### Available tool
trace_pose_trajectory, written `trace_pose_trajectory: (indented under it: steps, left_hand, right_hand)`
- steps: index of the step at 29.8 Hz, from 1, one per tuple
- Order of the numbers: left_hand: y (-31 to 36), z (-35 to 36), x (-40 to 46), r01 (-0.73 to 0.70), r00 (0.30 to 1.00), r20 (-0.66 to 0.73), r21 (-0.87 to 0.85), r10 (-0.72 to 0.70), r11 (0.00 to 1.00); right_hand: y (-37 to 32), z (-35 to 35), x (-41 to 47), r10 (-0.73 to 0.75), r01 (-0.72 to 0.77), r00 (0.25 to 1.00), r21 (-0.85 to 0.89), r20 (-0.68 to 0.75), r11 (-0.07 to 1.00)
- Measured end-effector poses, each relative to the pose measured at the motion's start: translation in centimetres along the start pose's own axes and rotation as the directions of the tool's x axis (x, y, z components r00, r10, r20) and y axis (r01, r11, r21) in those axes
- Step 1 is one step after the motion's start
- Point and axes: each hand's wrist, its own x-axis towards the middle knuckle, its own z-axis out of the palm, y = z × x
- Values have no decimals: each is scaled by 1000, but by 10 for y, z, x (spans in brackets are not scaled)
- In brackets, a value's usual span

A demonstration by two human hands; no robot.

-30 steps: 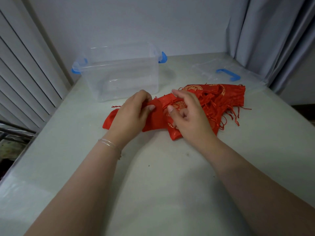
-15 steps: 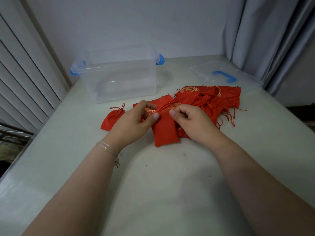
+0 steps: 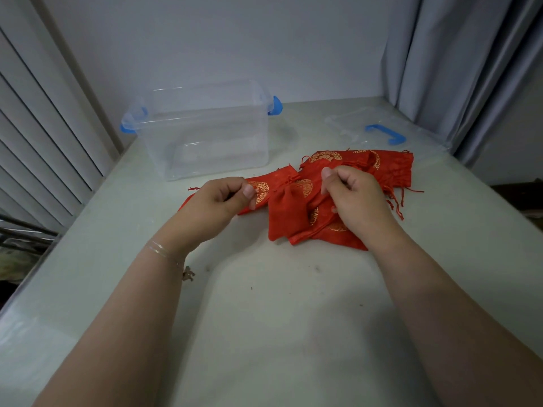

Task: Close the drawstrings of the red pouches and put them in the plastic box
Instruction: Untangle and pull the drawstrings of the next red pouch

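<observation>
While the head view looks down over the pale table [image 3: 264, 333], a red pouch [image 3: 286, 211] is seen lying between the two hands, its neck gathered near the top. The left hand [image 3: 219, 201] is curled, thumb pressed against forefinger as if a drawstring is pinched, though the string itself cannot be made out there. The right hand [image 3: 355, 195] is curled the same way, thumb and forefinger pinched together just above the pouch; what is caught between them cannot be told for sure. Behind and under the right hand, a pile of red pouches [image 3: 390, 167] with gold roundels is spread out, loose strings trailing to the right. One more closed pouch [image 3: 188, 201] is partly hidden behind the left hand. Further back on the table the clear plastic box [image 3: 205, 133] with blue latches is set, open at the top. Its clear lid [image 3: 385, 132] with a blue handle is laid flat to the right, near the grey curtain [image 3: 458, 60]. A thin bracelet [image 3: 160, 249] is worn on the left wrist.
</observation>
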Motion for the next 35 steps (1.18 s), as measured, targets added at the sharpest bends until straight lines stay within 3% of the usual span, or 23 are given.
trace_pose_trajectory:
  steps: [5,10,15,20,26,29,32,35]
  left_hand:
    - [3,3,-3,-195,970,62,-390,236,900]
    - [10,12,-4,-136,986,-6,-613,168,779]
    - [10,11,-2,-7,999,-47,-442,-16,897]
    - [13,14,-3,168,986,60,-310,-157,936]
    - [26,26,-7,42,996,-80,14,-41,999]
    - [32,28,-9,-26,991,-125,158,47,987]
    - [36,29,-11,-27,988,-144,156,49,987]
    - [34,29,-10,-46,986,-148,197,76,979]
  right_hand:
    - [-2,12,-6,19,-21,992,12,128,1000]
    - [-6,27,-15,-9,9,956,2,293,1000]
    - [-6,24,-15,-28,17,973,48,230,999]
    - [-10,18,-16,-156,133,973,141,172,981]
    - [-14,23,-22,-340,312,912,150,229,938]
    - [-19,22,-24,-272,204,935,281,229,938]
    - [-21,18,-19,-100,13,971,373,215,928]
    - [-17,18,-17,-57,-75,933,347,355,935]
